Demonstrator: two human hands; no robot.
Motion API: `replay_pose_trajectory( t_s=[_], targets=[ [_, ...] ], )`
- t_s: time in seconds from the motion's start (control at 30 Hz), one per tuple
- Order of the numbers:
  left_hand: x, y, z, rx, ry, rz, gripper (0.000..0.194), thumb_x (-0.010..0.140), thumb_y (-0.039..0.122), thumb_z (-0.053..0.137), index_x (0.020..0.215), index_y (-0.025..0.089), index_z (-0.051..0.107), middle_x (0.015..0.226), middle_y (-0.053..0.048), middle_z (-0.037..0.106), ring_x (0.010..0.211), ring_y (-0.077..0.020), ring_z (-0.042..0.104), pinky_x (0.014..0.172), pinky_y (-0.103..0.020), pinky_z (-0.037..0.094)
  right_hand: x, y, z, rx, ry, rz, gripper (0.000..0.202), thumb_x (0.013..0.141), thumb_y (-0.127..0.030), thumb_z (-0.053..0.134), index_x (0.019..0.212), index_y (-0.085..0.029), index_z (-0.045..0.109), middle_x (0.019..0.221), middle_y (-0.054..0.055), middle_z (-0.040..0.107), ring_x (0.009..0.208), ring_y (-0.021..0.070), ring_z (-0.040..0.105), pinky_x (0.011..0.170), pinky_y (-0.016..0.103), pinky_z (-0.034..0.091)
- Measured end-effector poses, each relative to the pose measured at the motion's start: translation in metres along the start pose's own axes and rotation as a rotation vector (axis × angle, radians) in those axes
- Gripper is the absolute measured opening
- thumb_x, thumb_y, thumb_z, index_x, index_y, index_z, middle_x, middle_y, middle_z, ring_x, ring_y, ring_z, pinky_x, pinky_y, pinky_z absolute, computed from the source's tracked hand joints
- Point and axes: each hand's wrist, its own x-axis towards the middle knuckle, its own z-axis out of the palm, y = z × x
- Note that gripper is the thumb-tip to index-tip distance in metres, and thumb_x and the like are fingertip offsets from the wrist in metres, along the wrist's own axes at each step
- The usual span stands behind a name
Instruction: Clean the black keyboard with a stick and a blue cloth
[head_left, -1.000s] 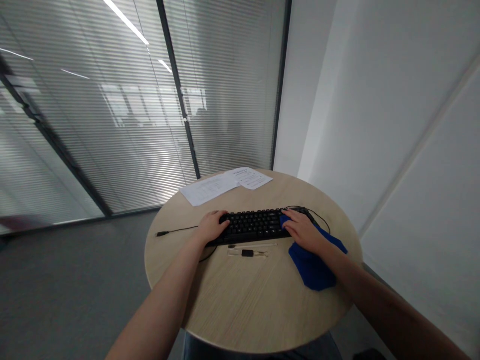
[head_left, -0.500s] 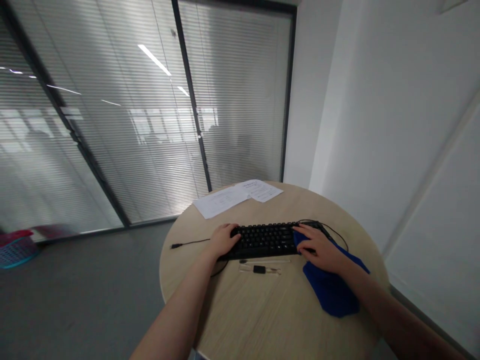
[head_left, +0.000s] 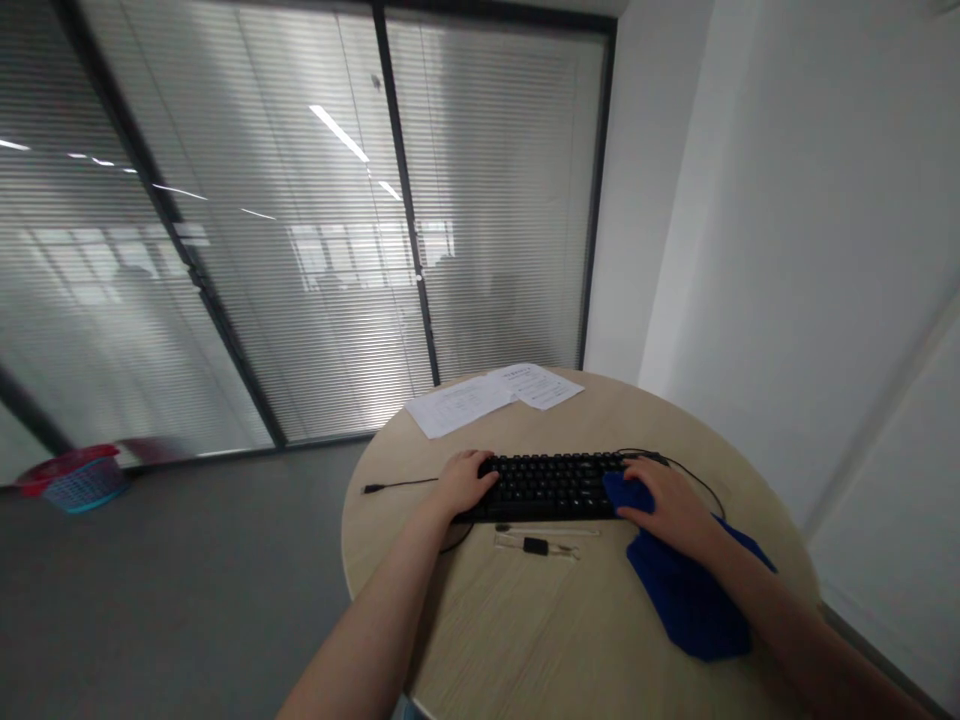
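Observation:
A black keyboard (head_left: pixel 547 483) lies crosswise on the round wooden table (head_left: pixel 525 630). At its left end my left hand (head_left: pixel 465 484) is closed around the edge, thumb on top near the keys. My right hand (head_left: pixel 667 505) pinches a blue cloth (head_left: pixel 694 605) against the keyboard's right part; the rest of the cloth spreads under the wrist and over the tabletop. Just in front of the keyboard lie a thin clear stick (head_left: pixel 551 530) with a dark end and a small clear tool with a black middle (head_left: pixel 535 546).
Printed papers (head_left: pixel 480 397) lie at the table's far side. A cable with a plug (head_left: pixel 373 488) extends left of the keyboard, and another cable (head_left: pixel 697 478) curves behind the right hand. On the floor at left stands a red and blue basket (head_left: pixel 82 478). Glass panels with blinds and a white wall enclose the table.
The whole view has shifted, so everything sits farther right. My right hand with the cloth has slid a little rightward along the keyboard, its fingers more curled. My left hand keeps its hold.

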Motion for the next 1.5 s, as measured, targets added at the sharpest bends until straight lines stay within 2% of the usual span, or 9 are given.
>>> replay_pose_trajectory(
  t_s=[0.1,0.2,0.3,0.47,0.67,0.87,1.0,1.2,1.5],
  targets=[
    [-0.006,0.002,0.002,0.006,-0.022,0.024,0.046,0.088,0.040,0.059,0.128,0.019,0.067,0.128,-0.011,0.068,0.120,-0.0269,0.060,0.109,-0.038,0.042,-0.007,0.016,0.007,-0.072,0.000,0.045,0.065,0.078,-0.055,0.068,0.136,-0.027,0.057,0.138,0.012,0.062,0.126,0.0389,0.057,0.105,0.059,0.047],
    [-0.009,0.000,0.007,0.018,0.000,0.018,0.047,0.088,0.042,0.059,0.129,0.021,0.066,0.129,-0.010,0.068,0.120,-0.0269,0.060,0.108,-0.039,0.043,-0.011,0.039,0.020,-0.056,0.012,0.085,0.077,0.078,-0.065,0.062,0.144,-0.027,0.051,0.136,0.016,0.063,0.119,0.0432,0.062,0.098,0.062,0.051],
    [-0.010,-0.001,0.010,0.032,0.006,0.004,0.047,0.088,0.043,0.059,0.129,0.022,0.066,0.128,-0.010,0.068,0.119,-0.0270,0.060,0.109,-0.040,0.043,-0.011,0.053,0.028,0.007,-0.009,0.036,0.080,0.079,-0.063,0.062,0.146,-0.022,0.050,0.133,0.020,0.064,0.115,0.0427,0.064,0.098,0.056,0.054],
    [-0.010,0.001,0.010,0.041,-0.002,0.011,0.049,0.089,0.045,0.058,0.130,0.021,0.065,0.128,-0.011,0.067,0.120,-0.0280,0.059,0.109,-0.042,0.042,-0.012,0.057,0.021,0.010,-0.082,0.058,0.085,0.081,-0.064,0.058,0.151,-0.017,0.043,0.133,0.018,0.065,0.115,0.0405,0.065,0.100,0.057,0.053],
    [-0.010,0.001,0.008,0.024,-0.003,0.006,0.049,0.088,0.044,0.058,0.130,0.020,0.066,0.128,-0.012,0.067,0.120,-0.0284,0.059,0.109,-0.041,0.043,-0.017,0.067,0.019,0.094,-0.072,0.028,0.080,0.082,-0.058,0.058,0.151,-0.023,0.041,0.146,0.013,0.056,0.125,0.0357,0.060,0.105,0.049,0.051],
    [-0.010,0.001,0.007,0.014,0.005,0.004,0.049,0.088,0.043,0.059,0.131,0.021,0.066,0.129,-0.012,0.067,0.120,-0.0281,0.060,0.110,-0.040,0.043,-0.020,0.081,0.026,0.170,-0.078,0.022,0.082,0.080,-0.055,0.063,0.153,-0.027,0.039,0.150,0.012,0.051,0.129,0.0379,0.056,0.108,0.053,0.048],
    [-0.010,0.008,0.001,0.015,-0.010,0.010,0.047,0.088,0.040,0.058,0.131,0.020,0.065,0.129,-0.012,0.067,0.120,-0.0273,0.060,0.110,-0.039,0.043,-0.018,0.073,0.015,0.170,-0.092,0.074,0.086,0.080,-0.054,0.064,0.155,-0.023,0.036,0.150,0.015,0.051,0.131,0.0368,0.055,0.110,0.052,0.045],
    [0.002,0.009,-0.002,0.040,-0.024,0.034,0.047,0.089,0.037,0.055,0.130,0.015,0.064,0.131,-0.014,0.066,0.120,-0.0275,0.061,0.109,-0.038,0.042,-0.006,0.035,-0.011,0.118,-0.108,0.132,0.090,0.078,-0.045,0.070,0.155,-0.016,0.033,0.154,0.017,0.046,0.139,0.0344,0.047,0.116,0.050,0.037],
    [0.008,0.004,0.000,0.032,-0.022,0.068,0.050,0.089,0.038,0.052,0.131,0.015,0.064,0.133,-0.013,0.066,0.121,-0.0272,0.061,0.111,-0.038,0.041,-0.004,0.020,-0.001,0.034,-0.063,0.159,0.092,0.077,-0.053,0.075,0.155,-0.025,0.034,0.152,0.014,0.048,0.136,0.0356,0.048,0.115,0.053,0.037]
  ],
)
